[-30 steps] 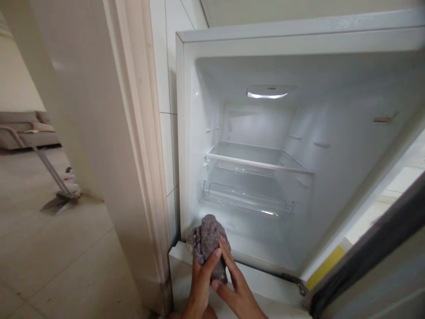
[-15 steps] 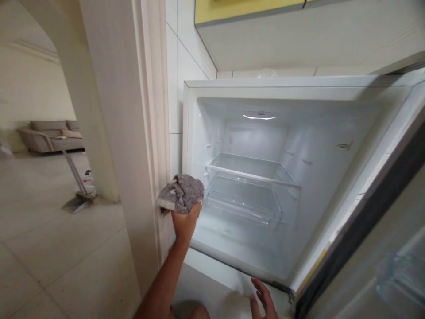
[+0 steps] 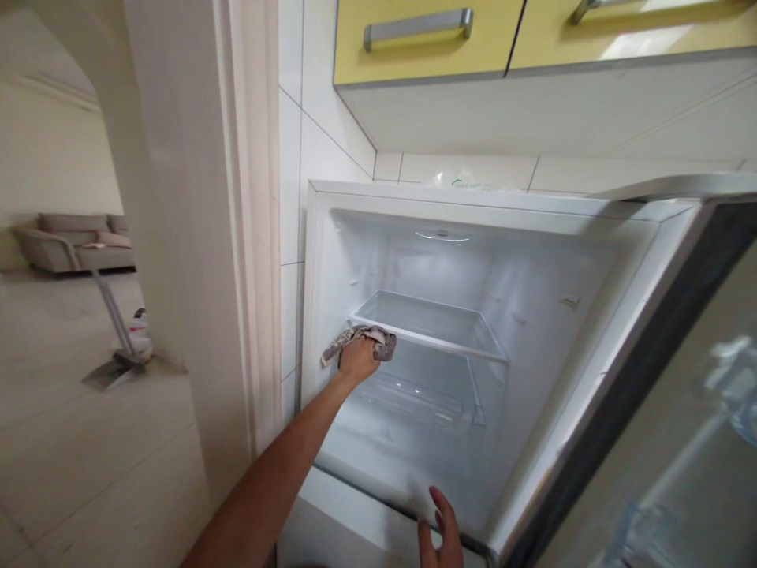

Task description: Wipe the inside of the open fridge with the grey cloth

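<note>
A crumpled grey patterned cloth is bunched in my left hand, which reaches into the open fridge. The hand is at the left end of the upper glass shelf's front edge; whether the cloth touches that edge I cannot tell. Below the shelf sits a clear plastic drawer. My right hand is low at the fridge's bottom front edge, fingers apart and holding nothing. Its wrist is cut off by the frame.
The fridge door stands swung open on the right, with clear door racks. Yellow cabinets hang above. A door frame rises on the left; beyond it are a dustpan and a sofa.
My left hand has carried the cloth from beside the door frame to the right, into the fridge. My right hand stays low with fingers apart. The view has tilted up, showing more of the cabinets.
</note>
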A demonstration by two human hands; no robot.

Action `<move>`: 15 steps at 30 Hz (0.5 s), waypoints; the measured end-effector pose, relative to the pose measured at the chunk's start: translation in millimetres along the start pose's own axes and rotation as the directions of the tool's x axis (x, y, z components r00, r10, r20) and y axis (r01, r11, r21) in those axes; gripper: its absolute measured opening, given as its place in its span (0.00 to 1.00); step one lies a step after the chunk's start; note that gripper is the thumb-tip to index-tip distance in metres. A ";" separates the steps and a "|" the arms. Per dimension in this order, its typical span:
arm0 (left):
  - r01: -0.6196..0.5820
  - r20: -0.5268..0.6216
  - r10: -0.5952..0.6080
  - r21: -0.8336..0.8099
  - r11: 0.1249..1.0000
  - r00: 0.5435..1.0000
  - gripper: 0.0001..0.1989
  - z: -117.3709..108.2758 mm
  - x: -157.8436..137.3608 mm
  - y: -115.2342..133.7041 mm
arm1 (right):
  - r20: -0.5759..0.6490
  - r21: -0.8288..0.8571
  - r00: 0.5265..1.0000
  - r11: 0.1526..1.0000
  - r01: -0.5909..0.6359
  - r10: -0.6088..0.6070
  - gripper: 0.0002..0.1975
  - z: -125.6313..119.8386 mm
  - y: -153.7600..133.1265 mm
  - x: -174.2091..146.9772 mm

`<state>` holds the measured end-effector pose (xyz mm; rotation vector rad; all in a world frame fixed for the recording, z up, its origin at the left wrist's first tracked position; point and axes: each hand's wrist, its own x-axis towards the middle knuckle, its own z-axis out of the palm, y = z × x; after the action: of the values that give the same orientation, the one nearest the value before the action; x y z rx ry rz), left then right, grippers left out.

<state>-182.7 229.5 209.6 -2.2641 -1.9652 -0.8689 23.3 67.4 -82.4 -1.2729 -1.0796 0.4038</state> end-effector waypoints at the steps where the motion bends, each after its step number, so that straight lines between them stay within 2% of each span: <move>1: 0.017 0.037 -0.018 0.022 1.000 0.999 0.18 4.5 7.6 1.6 | -0.005 0.015 1.000 1.000 -0.007 0.007 0.28 0.8 -6.4 5.6; 4: 0.058 0.171 -0.070 0.076 0.995 0.983 0.17 18.3 27.7 3.2 | -0.010 0.044 0.999 0.998 -0.033 0.034 0.27 1.9 -27.8 20.7; 7: 0.059 0.287 -0.082 0.090 0.994 0.955 0.20 31.1 41.5 2.6 | 0.004 0.056 0.996 0.994 -0.092 0.092 0.28 3.8 -42.2 29.4; 10: 0.045 0.340 -0.071 0.083 0.996 0.938 0.21 41.9 54.8 2.4 | 0.016 0.086 0.994 0.990 -0.112 0.111 0.28 9.6 -44.4 30.4; 15: 0.047 0.409 -0.099 0.135 0.990 0.907 0.19 57.2 89.7 3.1 | -0.045 0.093 0.997 0.994 -0.051 0.055 0.27 20.0 -53.2 32.8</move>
<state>-152.8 331.2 199.6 -2.4734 -2.2001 -0.2643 6.7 87.5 -22.2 -1.2256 -0.9777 0.4561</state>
